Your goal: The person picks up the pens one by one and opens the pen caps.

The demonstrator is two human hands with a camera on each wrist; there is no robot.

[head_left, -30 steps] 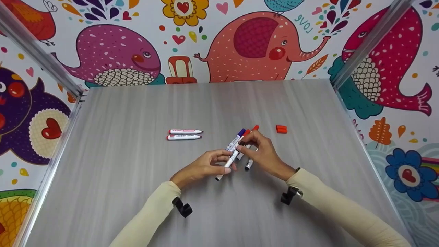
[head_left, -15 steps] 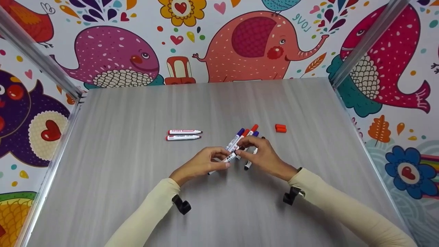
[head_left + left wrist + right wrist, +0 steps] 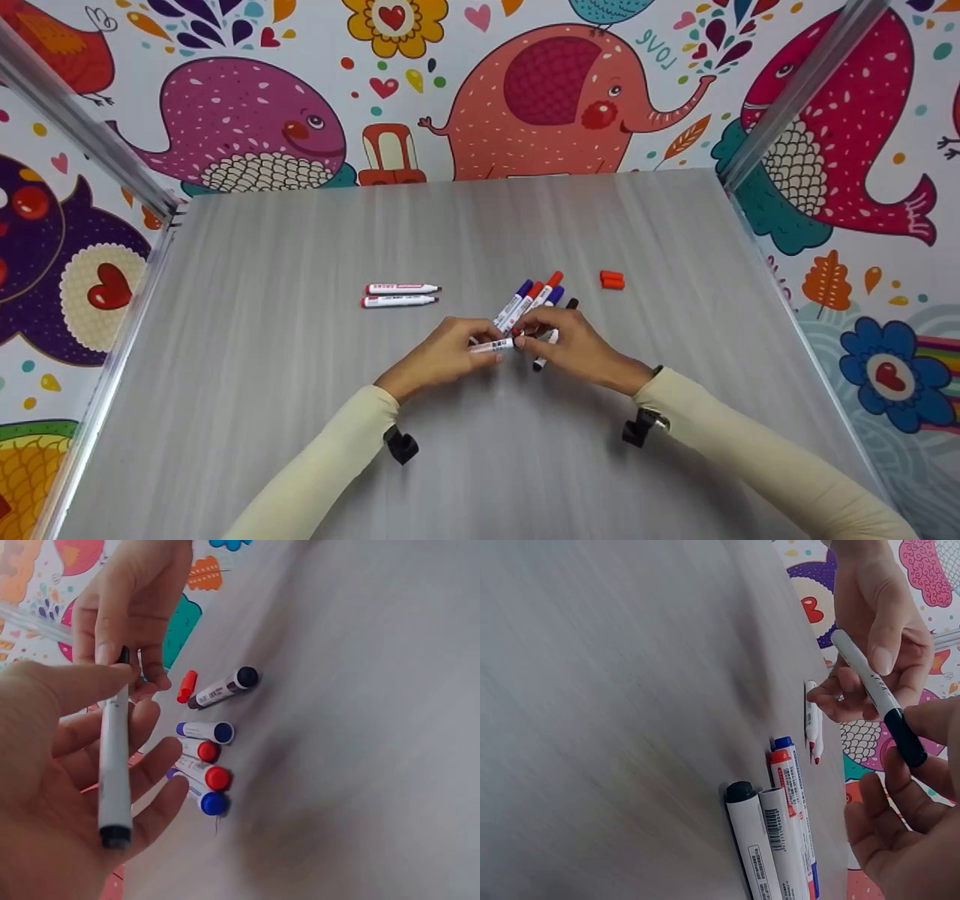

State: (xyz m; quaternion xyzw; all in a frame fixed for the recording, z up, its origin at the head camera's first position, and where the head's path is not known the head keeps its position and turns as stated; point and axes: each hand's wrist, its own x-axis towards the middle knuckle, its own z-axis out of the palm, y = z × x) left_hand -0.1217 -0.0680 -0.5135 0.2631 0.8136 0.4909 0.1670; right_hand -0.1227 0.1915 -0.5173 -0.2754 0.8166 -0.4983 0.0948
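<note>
A white marker (image 3: 491,346) with a black cap (image 3: 905,736) spans the gap between the two hands. My left hand (image 3: 442,351) holds its barrel (image 3: 115,757) between thumb and fingers. The cap end is pinched by the thumb and fingers of my right hand (image 3: 589,350); in the right wrist view the cap sits on the marker. Just beyond the hands lies a row of markers with blue and red ends (image 3: 527,304). A marker with black ends (image 3: 572,304) lies at the row's right, partly hidden by the right hand.
Two white markers (image 3: 401,301) with bare tips pointing right lie side by side on the left. Two loose red caps (image 3: 612,280) rest together at the right. The grey table (image 3: 315,420) meets patterned walls (image 3: 555,105) at the back and sides.
The held marker has swung from a steep slant to nearly level, its far end drawn back into the left palm. The right hand has kept its pinch near the cap end.
</note>
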